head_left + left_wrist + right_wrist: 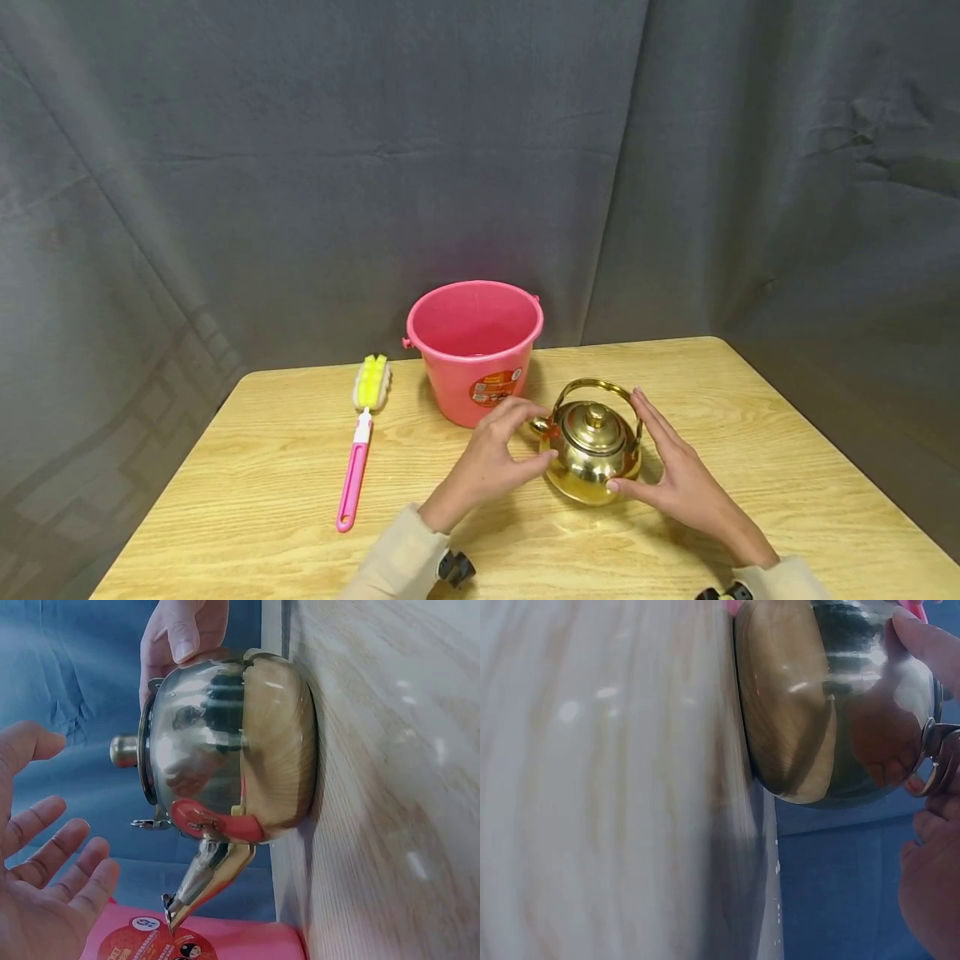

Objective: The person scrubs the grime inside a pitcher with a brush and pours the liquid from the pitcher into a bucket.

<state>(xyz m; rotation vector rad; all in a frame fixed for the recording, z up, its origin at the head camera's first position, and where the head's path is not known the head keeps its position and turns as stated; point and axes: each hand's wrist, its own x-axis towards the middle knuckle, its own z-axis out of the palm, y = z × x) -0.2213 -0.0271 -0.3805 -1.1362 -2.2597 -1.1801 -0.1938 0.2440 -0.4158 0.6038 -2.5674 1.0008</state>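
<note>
A shiny gold kettle [581, 471] stands upright on the table, its lid [595, 429] on and its arched handle [597, 383] raised. My left hand [498, 454] is at the spout side, fingers spread and bent; the left wrist view shows this hand [45, 847] apart from the kettle [217, 727]. The spout [214, 874] points toward the bucket. On the other side, my right hand [678, 475] lays its thumb on the kettle's body, its extended fingers beside the handle. Up close, the right thumb [930, 645] touches the metal; its other fingers are partly hidden.
A pink bucket [457, 379] with an orange label stands at the back, just left of the kettle. Further left lies a brush [356, 475] with a pink handle and a yellow-and-white head. Grey cloth [375, 183] hangs behind the wooden table [262, 475].
</note>
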